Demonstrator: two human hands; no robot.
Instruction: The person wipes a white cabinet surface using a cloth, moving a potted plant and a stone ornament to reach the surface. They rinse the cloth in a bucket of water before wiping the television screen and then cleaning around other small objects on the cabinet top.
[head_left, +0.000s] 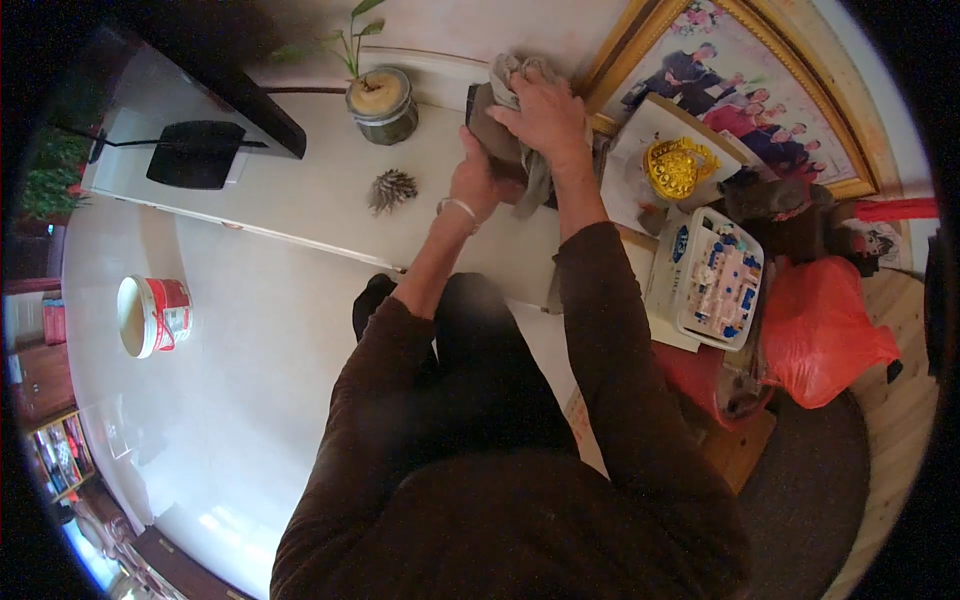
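On the white cabinet top (300, 190), near the wall, stands a dark grey-brown blocky object (492, 128) whose kind I cannot make out. My left hand (478, 186), with a pale bangle at the wrist, holds its near lower side, thumb raised along it. Over the upper right of the object, my right hand (548, 112) is closed on a crumpled grey cloth (508, 84). The cloth lies against the object and hangs down its right side. Both hands hide much of the object.
Left of my hands are a spiky grey-brown cone-like thing (392, 190), a plant jar (384, 110) and a television (215, 75). To the right stand a gold-framed photo (800, 75), a gold ornament (680, 167), a white tub (720, 280) and a red bag (825, 335). A bucket (155, 316) stands on the floor.
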